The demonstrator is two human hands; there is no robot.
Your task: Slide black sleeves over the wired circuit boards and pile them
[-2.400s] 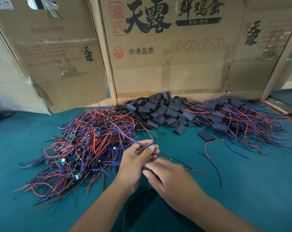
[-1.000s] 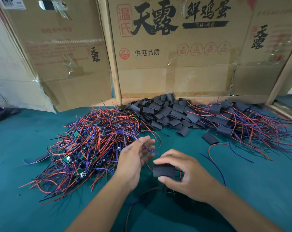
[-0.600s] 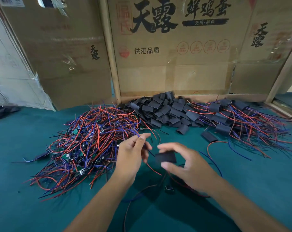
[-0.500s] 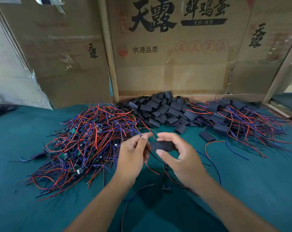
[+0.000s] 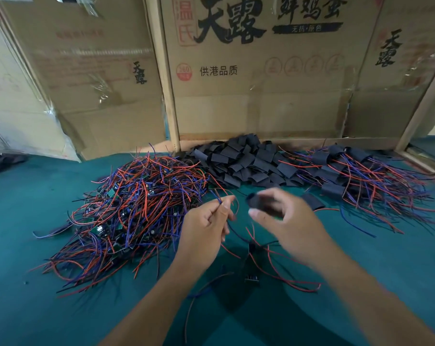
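Your right hand [image 5: 283, 221] has lifted its pinched black sleeve [image 5: 260, 203] (blurred) level with the wires [image 5: 220, 199] your left hand [image 5: 206, 228] pinches; threading comes next.

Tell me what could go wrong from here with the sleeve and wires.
1. The left hand pinches only thin wires; they could slip before entering the black sleeve in the right hand.
2. Loose wires trail toward the unsleeved pile and may snag it.
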